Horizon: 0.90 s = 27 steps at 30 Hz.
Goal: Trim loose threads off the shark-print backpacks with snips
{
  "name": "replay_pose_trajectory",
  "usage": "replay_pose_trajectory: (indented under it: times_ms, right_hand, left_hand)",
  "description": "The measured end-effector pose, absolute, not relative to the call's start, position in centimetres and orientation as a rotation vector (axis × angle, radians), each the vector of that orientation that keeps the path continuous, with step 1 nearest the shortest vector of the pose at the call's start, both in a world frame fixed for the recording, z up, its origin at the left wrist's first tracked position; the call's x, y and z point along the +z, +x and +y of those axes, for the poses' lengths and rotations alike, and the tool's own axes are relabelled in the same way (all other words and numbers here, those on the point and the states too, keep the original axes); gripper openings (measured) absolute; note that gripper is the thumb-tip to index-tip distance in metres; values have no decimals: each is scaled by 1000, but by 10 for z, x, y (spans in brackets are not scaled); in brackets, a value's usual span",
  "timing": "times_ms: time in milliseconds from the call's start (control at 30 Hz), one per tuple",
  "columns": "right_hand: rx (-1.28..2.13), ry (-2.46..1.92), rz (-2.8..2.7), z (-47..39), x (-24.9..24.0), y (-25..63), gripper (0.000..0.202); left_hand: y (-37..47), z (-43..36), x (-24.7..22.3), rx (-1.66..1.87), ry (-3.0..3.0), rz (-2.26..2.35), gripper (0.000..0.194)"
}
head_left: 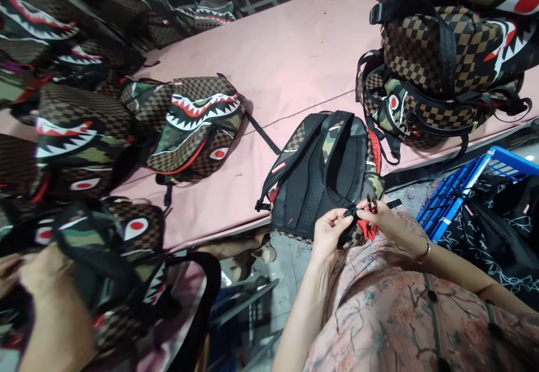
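Note:
A checkered and camouflage backpack (pixel 307 192) rests on the near table edge, its black padded back and shoulder straps facing up. At its lower right corner, my left hand (pixel 330 230) pinches a black strap (pixel 350 210) between thumb and fingers. My right hand (pixel 382 219) is closed on the same strap, close beside the left. A small dark pointed tool (pixel 371 203) sticks up from the right hand's fingers; its kind is unclear. Red fabric (pixel 366 229) hangs just below that hand, and a loose strap end (pixel 394 204) points out to the right.
The pink table (pixel 290 63) carries another shark-mouth backpack (pixel 197 125) and heaped bags at left. A bag stack (pixel 438 51) stands at right. A blue crate (pixel 455 198) holds black bags by my right arm. Another person's hand (pixel 50 276) handles a bag at lower left.

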State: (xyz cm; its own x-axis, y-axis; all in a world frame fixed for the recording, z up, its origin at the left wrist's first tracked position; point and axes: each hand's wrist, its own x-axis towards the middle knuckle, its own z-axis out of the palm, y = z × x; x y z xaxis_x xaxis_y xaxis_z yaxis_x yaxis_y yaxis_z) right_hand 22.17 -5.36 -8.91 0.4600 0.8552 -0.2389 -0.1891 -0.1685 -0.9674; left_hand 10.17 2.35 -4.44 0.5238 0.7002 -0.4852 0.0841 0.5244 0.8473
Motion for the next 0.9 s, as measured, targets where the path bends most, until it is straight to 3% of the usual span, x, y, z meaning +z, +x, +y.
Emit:
replay_pose_trajectory:
  times_ms: [133, 333, 467, 700, 900]
  right_hand:
    - [858, -1536, -678, -55, -73, 230, 16]
    - [627, -1500, -1337, -48, -57, 246, 13]
    - [384, -1662, -1494, -40, -58, 244, 16]
    - [785, -1589, -967, -25, -68, 236, 16]
    - [824, -1524, -825, -28, -57, 250, 28]
  left_hand:
    - [101, 24, -47, 481, 1080, 958, 20]
    - [102, 22, -54, 483, 1231, 947, 17]
    - [103, 21, -52, 449, 1268, 938, 14]
    - [106, 26, -45, 476, 1329, 967, 15]
    - [105, 20, -44, 444, 1086, 984, 22]
